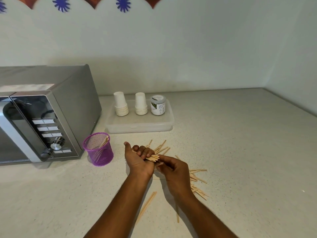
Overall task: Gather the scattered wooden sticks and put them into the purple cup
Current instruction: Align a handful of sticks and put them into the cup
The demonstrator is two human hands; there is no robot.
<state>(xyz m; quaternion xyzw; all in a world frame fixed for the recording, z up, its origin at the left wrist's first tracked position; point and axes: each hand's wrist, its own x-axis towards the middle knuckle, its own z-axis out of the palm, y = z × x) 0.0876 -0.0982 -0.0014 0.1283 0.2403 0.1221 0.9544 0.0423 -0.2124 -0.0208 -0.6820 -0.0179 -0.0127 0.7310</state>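
Several sticks already stand in the purple cup (98,149), just left of the left hand (139,158), which clamps a bundle (153,158). Right hand (173,170) pinches another stick alongside; loose sticks (197,182) lie beyond. Overfilled, that fist could spill.

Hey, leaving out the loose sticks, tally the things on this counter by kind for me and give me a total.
Microwave: 1
Purple cup: 1
Clear plastic box: 1
Stacks of white paper cups: 2
Jar with a label: 1
Total: 6
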